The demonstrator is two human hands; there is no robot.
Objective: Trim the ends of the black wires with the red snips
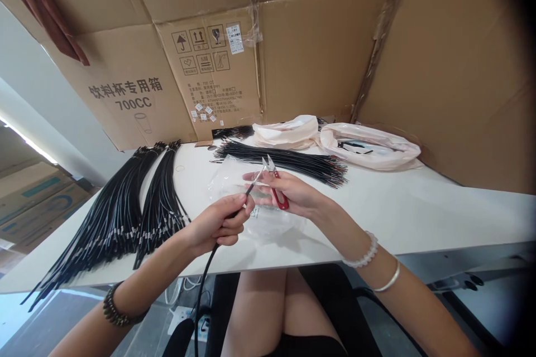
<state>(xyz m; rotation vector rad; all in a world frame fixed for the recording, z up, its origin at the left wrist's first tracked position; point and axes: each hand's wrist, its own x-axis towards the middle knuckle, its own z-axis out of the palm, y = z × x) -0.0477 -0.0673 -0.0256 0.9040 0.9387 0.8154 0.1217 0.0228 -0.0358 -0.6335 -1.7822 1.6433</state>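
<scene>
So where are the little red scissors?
In the head view, the red scissors are in the right hand, near the middle, blades up by the tip of the black cable that the left hand holds.

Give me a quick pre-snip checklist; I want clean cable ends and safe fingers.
1. Left hand grips the black cable near its tip: ok.
2. Right hand holds the red snips: ok.
3. Blades open at the cable end: ok.
4. Fingertips clear of the blades: cannot tell.
5. Exact cut point on the wire: cannot tell, too small.
6. Clear plastic bag lies on the white table beneath the hands: ok.
</scene>
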